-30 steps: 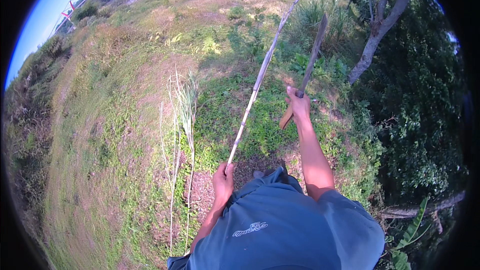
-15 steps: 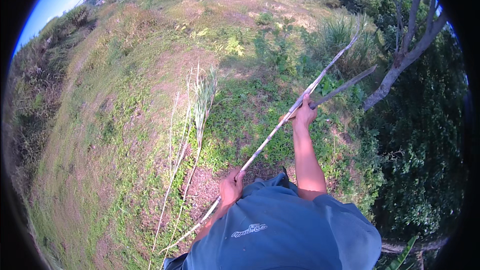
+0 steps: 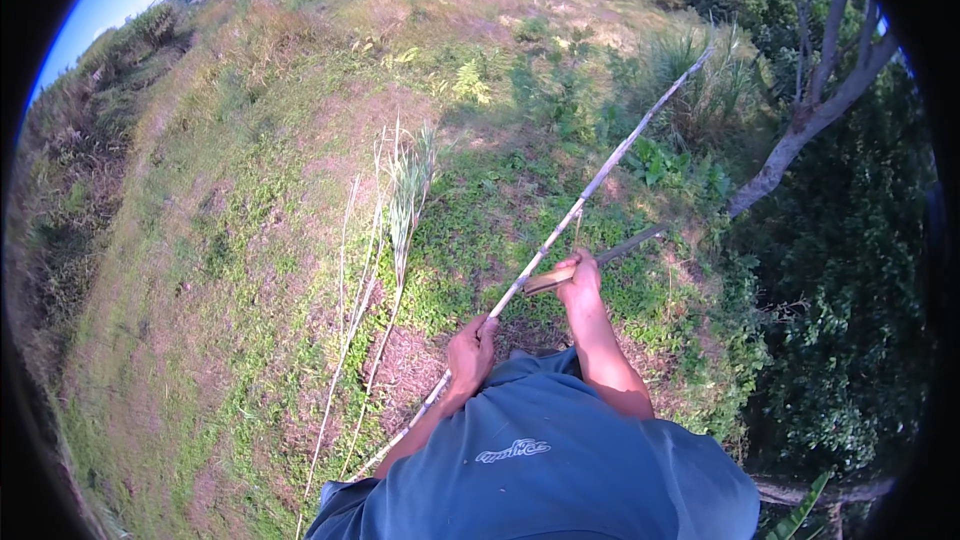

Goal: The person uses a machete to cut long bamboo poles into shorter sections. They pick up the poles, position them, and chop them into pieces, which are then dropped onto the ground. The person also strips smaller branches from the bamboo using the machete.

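Since half a second ago: right hand [image 3: 580, 278] has drawn in toward left hand [image 3: 472, 352], bringing the long-bladed tool [image 3: 630, 241] along. Left of the left hand, thin stalks [image 3: 347, 350] lie on the grass, leafy ends pointing away, likely set aside within reach. Left hand, as I see it, is wrapped round a jointed cane [image 3: 605, 170], presumably steadying it. Cane: pale to purplish-grey, dark-ringed, tapering beyond both hands; lower end trails behind the left wrist. Right hand clasps the tool, blade outward, perhaps keeping it clear; wooden butt beside cane, contact unclear.
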A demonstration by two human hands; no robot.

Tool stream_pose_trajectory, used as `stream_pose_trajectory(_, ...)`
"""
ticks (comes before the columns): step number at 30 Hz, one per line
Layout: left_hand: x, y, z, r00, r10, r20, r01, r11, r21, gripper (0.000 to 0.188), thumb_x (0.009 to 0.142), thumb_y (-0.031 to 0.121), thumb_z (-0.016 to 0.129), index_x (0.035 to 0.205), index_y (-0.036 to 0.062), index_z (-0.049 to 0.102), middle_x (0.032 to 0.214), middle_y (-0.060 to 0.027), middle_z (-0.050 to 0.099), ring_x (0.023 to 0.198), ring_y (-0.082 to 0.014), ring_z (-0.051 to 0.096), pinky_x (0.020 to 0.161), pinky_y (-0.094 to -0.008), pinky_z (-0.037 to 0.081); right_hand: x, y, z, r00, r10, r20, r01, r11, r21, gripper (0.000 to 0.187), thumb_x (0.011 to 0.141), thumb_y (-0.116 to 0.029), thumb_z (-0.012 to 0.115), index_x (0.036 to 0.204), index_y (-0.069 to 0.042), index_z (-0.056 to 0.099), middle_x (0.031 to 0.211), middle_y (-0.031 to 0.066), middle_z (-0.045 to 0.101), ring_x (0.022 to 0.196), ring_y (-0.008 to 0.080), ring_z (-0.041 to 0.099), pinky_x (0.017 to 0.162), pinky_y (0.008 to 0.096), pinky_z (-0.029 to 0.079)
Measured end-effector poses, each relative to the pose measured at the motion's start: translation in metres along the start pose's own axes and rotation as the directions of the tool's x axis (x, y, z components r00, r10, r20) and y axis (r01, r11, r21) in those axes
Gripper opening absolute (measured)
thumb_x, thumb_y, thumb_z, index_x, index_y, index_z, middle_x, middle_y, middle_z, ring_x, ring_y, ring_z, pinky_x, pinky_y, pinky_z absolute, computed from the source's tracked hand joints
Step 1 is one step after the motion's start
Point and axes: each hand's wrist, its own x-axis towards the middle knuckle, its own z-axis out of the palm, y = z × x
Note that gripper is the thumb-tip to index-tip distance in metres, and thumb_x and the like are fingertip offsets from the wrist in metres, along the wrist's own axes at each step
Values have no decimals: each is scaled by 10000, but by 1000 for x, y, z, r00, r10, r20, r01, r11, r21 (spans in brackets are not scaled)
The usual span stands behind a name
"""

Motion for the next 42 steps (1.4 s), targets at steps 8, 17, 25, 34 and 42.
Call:
stream_pose_trajectory(8, -5, -2, 0, 999, -11, 31, 10, 999, 37, 350, 919, 380, 554, 1064, 85, 674, 708, -168, 654, 692, -332, 652, 655, -419, 483, -29, 21, -11, 994, -96, -48, 82, 969, -232, 172, 900, -199, 598, 867, -51, 517, 648, 56, 483, 510, 158, 472, 458, 290, 414)
stream_pose_trajectory(17, -4, -3, -2, 999, -32, -30, 35, 995, 90, 323, 914, 380, 554, 1077, 129, 676, 692, -157, 644, 660, -341, 634, 630, -425, 472, -72, 26, 6, 925, -376, 61, 366, 836, -409, 127, 885, -113, 599, 914, -31, 506, 655, 68, 529, 514, 153, 511, 458, 288, 431)
stream_pose_trajectory(25, -6, -12, 4, 995, 18, 100, -15, 999, -30, 344, 911, 398, 567, 1077, 112, 663, 708, -160, 636, 668, -325, 631, 637, -423, 478, -59, 14, -16, 878, -453, 153, 473, 777, -416, 158, 899, -142, 598, 969, -39, 501, 646, 60, 531, 498, 143, 509, 451, 269, 434)
stream_pose_trajectory(34, 47, -35, 1, 890, 128, 439, -54, 983, -176, 356, 962, 384, 507, 933, 55, 642, 582, -54, 515, 526, -178, 474, 525, -350, 376, -60, -65, -81, 217, -534, 817, 609, -580, -541, 114, 814, -121, 658, 750, -83, 572, 616, 80, 544, 506, 246, 547, 495, 383, 422)
stream_pose_trajectory(42, 71, 0, -40, 533, 85, 842, 411, 844, -345, 297, 992, 353, 479, 843, 106, 554, 534, 81, 348, 408, -47, 270, 368, -232, 188, -36, -108, -75, 13, -445, 895, 468, -788, -399, 113, 704, -161, 687, 723, -105, 591, 655, 83, 559, 560, 287, 565, 507, 413, 423)
